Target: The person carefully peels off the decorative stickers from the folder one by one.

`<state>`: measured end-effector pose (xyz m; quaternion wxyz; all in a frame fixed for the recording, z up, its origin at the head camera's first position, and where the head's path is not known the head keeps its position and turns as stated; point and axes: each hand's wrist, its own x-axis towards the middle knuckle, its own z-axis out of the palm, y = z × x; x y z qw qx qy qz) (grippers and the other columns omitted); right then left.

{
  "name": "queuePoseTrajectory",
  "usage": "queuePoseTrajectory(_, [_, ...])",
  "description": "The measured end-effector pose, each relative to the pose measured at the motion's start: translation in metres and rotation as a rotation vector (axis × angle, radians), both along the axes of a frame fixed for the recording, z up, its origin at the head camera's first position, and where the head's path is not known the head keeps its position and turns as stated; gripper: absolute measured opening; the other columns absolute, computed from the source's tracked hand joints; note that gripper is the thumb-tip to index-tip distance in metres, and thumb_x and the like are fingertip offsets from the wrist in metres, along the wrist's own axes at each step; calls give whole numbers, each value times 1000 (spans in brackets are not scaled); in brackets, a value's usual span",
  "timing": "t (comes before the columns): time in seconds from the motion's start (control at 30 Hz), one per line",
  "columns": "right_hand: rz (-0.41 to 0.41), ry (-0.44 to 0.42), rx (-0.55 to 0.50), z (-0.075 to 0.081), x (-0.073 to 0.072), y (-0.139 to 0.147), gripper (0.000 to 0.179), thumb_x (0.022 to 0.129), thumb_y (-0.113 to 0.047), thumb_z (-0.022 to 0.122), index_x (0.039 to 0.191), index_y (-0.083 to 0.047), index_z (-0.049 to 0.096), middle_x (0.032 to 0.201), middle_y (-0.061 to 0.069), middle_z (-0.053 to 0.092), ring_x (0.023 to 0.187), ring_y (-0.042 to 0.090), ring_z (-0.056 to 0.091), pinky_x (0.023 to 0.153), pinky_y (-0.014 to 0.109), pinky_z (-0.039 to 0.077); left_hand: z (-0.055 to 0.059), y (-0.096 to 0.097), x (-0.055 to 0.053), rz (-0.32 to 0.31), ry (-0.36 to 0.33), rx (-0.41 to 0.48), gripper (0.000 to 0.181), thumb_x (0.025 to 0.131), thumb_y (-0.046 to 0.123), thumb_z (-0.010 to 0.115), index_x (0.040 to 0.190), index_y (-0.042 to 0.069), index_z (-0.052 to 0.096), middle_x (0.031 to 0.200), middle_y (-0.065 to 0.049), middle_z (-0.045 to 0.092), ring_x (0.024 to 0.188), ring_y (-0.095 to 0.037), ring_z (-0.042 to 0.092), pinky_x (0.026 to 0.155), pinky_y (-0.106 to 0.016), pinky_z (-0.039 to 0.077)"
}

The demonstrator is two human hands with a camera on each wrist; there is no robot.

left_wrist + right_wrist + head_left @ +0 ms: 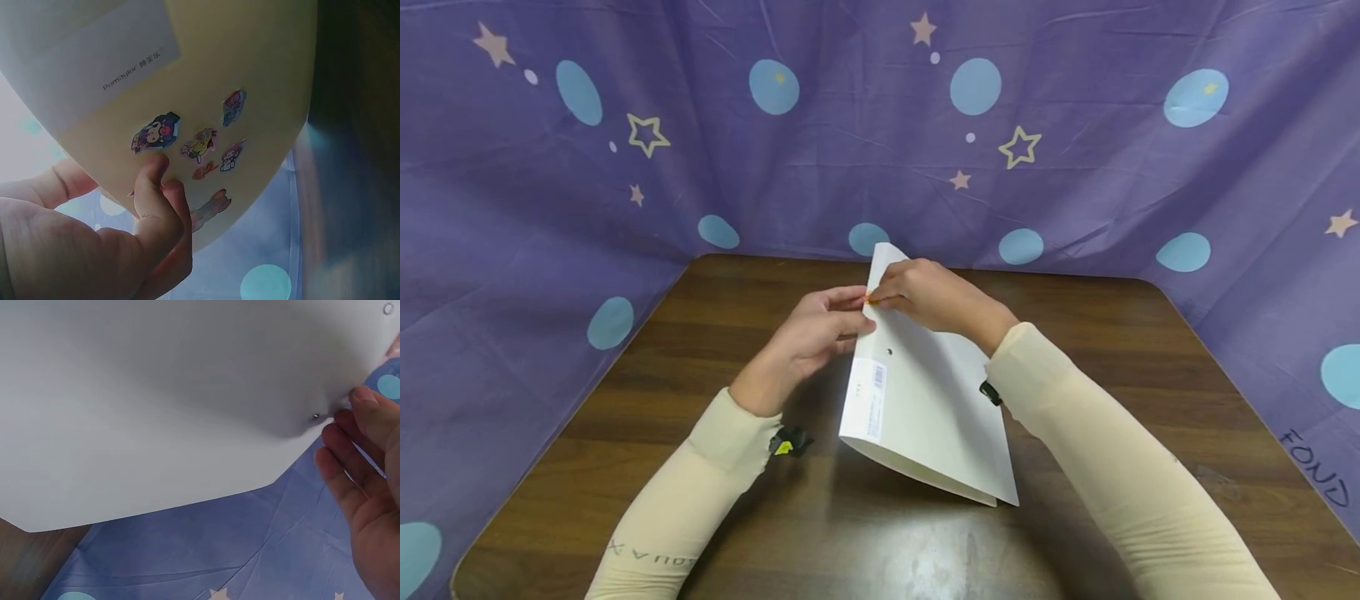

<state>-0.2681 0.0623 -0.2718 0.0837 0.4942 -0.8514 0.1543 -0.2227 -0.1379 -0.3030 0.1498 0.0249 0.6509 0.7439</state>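
Folder (943,400) is standing tilted at the surface (1090,333), spine up, between both hands. Left hand (805,333) is gripping the spine, some fingers lying against the cover with stickers (155,133). Right hand (936,296) is pinching a small orange bit (870,299) at the spine, just beside the left fingertips.
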Motion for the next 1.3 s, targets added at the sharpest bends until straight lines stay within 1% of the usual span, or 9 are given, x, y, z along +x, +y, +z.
queuePoseTrajectory(0.1, [3,48,-8,-3,0,0,18,98,-6,69,113,-6,78,105,6,72,98,19,69,88,32,56,-1,0,-1,4,-1,-10,67,90,-12,60,153,-1,41,139,-14,47,102,-21,62,79,-28,59])
queuePoseTrajectory(0.37, [10,126,-24,-8,0,-1,15,98,-6,69,109,-5,78,101,6,71,94,19,67,86,31,56,-2,1,-2,11,5,-24,67,89,-13,60,153,-2,40,139,-15,47,103,-22,61,78,-28,59])
queuePoseTrajectory(0.6, [7,145,-26,-14,-1,-2,16,99,-6,67,111,-4,77,105,6,71,98,20,67,89,31,55,-2,1,0,14,-2,-22,67,90,-13,59,153,-3,38,139,-14,45,102,-21,61,78,-27,59])
queuePoseTrajectory(0.7, [8,177,-8,-16,0,-2,18,99,-6,67,113,-4,77,106,7,71,100,21,66,90,31,55,-2,0,-1,18,-2,-20,67,90,-13,58,153,-3,38,138,-14,45,103,-22,61,78,-27,59])
queuePoseTrajectory(0.77, [11,223,14,-18,1,-2,20,98,-1,66,115,-5,77,107,8,71,101,22,66,91,32,55,-2,0,-1,18,-3,-18,67,90,-14,58,153,-4,38,138,-15,45,103,-22,61,79,-28,59])
queuePoseTrajectory(0.93, [38,375,63,-22,2,-2,29,94,9,63,116,-5,75,107,6,73,101,23,65,92,33,54,-2,-1,-1,15,-2,-26,68,89,-14,58,153,-4,38,140,-16,45,108,-25,61,79,-28,60])
queuePoseTrajectory(1.03, [51,429,61,-24,2,-2,27,94,8,65,115,-5,75,105,4,74,99,22,65,91,32,54,-1,-1,0,14,1,-35,68,89,-13,59,153,-3,38,143,-16,44,112,-27,60,80,-30,60])
queuePoseTrajectory(1.13, [52,438,49,-26,1,-2,25,94,7,65,114,-6,75,105,4,74,99,21,66,91,32,54,-2,-1,0,11,2,-29,68,89,-13,59,153,-4,37,143,-16,45,111,-26,60,81,-31,60])
queuePoseTrajectory(1.3, [28,371,15,-29,0,-1,20,96,3,65,112,-5,74,106,5,73,102,22,66,93,33,54,-3,1,-1,10,-3,-16,67,89,-14,57,153,-4,37,137,-15,48,106,-23,61,79,-29,60])
